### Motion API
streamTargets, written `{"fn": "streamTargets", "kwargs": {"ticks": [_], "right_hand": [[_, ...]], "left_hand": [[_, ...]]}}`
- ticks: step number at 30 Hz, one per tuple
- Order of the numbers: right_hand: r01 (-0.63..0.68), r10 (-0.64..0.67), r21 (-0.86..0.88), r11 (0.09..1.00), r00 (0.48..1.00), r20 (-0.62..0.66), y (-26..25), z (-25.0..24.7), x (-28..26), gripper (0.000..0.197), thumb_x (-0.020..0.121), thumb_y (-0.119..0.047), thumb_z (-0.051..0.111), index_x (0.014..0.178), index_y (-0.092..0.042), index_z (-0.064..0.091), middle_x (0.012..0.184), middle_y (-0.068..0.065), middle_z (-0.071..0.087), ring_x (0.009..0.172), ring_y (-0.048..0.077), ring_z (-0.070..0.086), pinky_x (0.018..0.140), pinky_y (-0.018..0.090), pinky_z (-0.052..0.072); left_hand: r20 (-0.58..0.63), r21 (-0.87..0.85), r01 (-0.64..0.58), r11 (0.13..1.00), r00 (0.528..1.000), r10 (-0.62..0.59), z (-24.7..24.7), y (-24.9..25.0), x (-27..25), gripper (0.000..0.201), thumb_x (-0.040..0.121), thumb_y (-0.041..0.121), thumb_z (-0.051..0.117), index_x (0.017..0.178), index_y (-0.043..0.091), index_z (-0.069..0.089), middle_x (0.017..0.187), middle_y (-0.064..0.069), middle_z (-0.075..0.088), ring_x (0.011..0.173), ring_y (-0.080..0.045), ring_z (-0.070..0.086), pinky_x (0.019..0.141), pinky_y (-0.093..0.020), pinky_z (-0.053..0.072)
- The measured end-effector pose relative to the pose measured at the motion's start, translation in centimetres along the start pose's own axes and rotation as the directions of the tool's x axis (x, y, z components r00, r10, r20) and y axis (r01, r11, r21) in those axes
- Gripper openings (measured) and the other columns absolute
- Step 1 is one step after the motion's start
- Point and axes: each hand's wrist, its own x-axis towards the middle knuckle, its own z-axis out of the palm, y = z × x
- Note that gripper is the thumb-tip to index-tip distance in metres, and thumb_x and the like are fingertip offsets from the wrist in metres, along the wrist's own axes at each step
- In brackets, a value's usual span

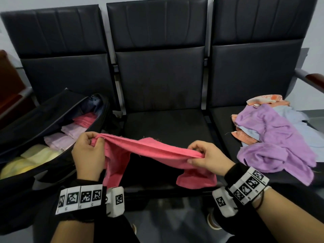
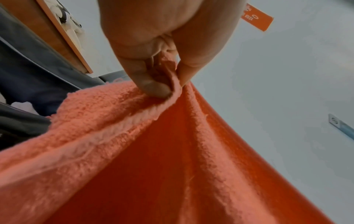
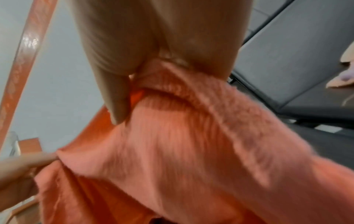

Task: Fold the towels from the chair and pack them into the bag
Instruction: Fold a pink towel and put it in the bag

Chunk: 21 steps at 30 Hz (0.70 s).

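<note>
A pink terry-cloth towel [image 1: 149, 151] hung stretched above the middle black padded chair seat [image 1: 166, 125], its top edge bunched, pinched by the left hand [image 1: 88, 153] and right hand [image 1: 208, 157]. The open black fabric bag [image 1: 52, 123] held five folded towels: two yellow, two lilac, one pink.

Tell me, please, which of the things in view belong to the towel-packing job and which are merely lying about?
Part of the job:
- pink towel, held stretched between the left hand and right hand
- black bag, open, with folded towels inside
- unfolded towel pile on the right-hand seat

Just there:
- middle seat
- wooden armrest
- orange tag on the wall
</note>
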Motion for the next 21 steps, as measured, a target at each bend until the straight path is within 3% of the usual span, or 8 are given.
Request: {"fn": "streamTargets", "kwargs": {"ticks": [3,7,10,12,14,17,19,21], "right_hand": [[0.008,-0.007,0.060,0.998,1.000,-0.014,0.0,0.0,-0.5,0.014,0.084,-0.008,0.074,0.081,-0.021,0.072,0.075,-0.011,0.068,0.069,0.001,0.058,0.069,0.018,0.046],[0.046,-0.054,-0.147,0.988,0.997,-0.055,0.0,-1.0,-0.7,0.024,0.081,0.003,0.063,0.086,-0.018,0.074,0.083,-0.008,0.073,0.079,0.006,0.067,0.075,0.024,0.052],[0.026,-0.079,-0.253,0.967,0.976,-0.202,0.3,-2.2,-0.8,0.029,0.078,0.001,0.064,0.081,-0.026,0.072,0.074,-0.013,0.071,0.067,0.000,0.064,0.065,0.014,0.046],[-0.032,-0.061,-0.296,0.955,0.952,-0.299,0.7,-3.3,-0.8,0.024,0.078,-0.001,0.065,0.079,-0.025,0.072,0.067,-0.014,0.069,0.062,0.000,0.062,0.060,0.010,0.043],[-0.098,-0.034,-0.363,0.927,0.940,-0.340,1.1,-4.2,-0.8,0.021,0.078,-0.004,0.066,0.079,-0.025,0.072,0.066,-0.012,0.068,0.063,0.001,0.061,0.061,0.015,0.043],[-0.192,0.061,-0.419,0.887,0.950,-0.307,1.6,-4.9,-0.8,0.025,0.081,-0.007,0.066,0.078,-0.032,0.068,0.067,-0.011,0.067,0.064,-0.002,0.059,0.063,0.022,0.043],[-0.207,0.102,-0.327,0.922,0.945,-0.309,1.6,-5.0,-0.9,0.024,0.086,-0.006,0.064,0.081,-0.030,0.067,0.061,-0.011,0.064,0.053,0.001,0.058,0.056,0.023,0.048],[-0.120,0.087,-0.076,0.990,0.936,-0.341,0.7,-5.2,-0.8,0.025,0.090,-0.001,0.061,0.096,-0.022,0.071,0.055,-0.010,0.057,0.045,0.008,0.055,0.045,0.032,0.052]], "left_hand": [[-0.002,0.015,0.001,1.000,1.000,-0.001,0.0,-0.5,0.1,0.011,0.087,0.006,0.061,0.088,0.017,0.063,0.072,0.001,0.062,0.063,-0.004,0.055,0.061,-0.002,0.040],[-0.008,-0.016,0.030,0.999,1.000,-0.030,-0.1,-0.7,0.6,0.011,0.087,0.009,0.062,0.090,0.019,0.064,0.076,-0.003,0.064,0.067,-0.012,0.056,0.067,-0.018,0.046],[-0.037,-0.022,0.015,1.000,0.999,-0.016,-0.4,-0.6,1.0,0.012,0.087,0.009,0.062,0.089,0.021,0.062,0.071,0.002,0.061,0.059,0.000,0.054,0.057,-0.004,0.041],[-0.056,-0.016,0.011,1.000,0.998,-0.012,-0.6,-0.7,1.3,0.011,0.087,0.008,0.062,0.090,0.019,0.062,0.068,0.003,0.059,0.055,0.005,0.053,0.055,-0.002,0.039],[-0.062,-0.015,0.023,1.000,0.998,-0.024,-0.8,-0.8,1.7,0.010,0.087,0.009,0.062,0.093,0.018,0.063,0.073,-0.003,0.062,0.059,0.000,0.054,0.061,-0.009,0.044],[-0.056,-0.015,0.024,1.000,0.998,-0.025,-0.7,-0.6,1.9,0.010,0.087,0.010,0.062,0.092,0.019,0.063,0.079,-0.006,0.064,0.070,-0.017,0.057,0.074,-0.032,0.049],[-0.038,-0.002,0.000,1.000,0.999,-0.001,-0.3,0.3,2.1,0.011,0.087,0.010,0.061,0.091,0.021,0.062,0.081,-0.003,0.064,0.076,-0.018,0.058,0.078,-0.034,0.048],[-0.015,-0.007,-0.020,1.000,1.000,0.019,0.5,1.9,2.5,0.013,0.088,0.010,0.061,0.091,0.022,0.061,0.082,0.001,0.063,0.079,-0.016,0.058,0.081,-0.034,0.049]]}}
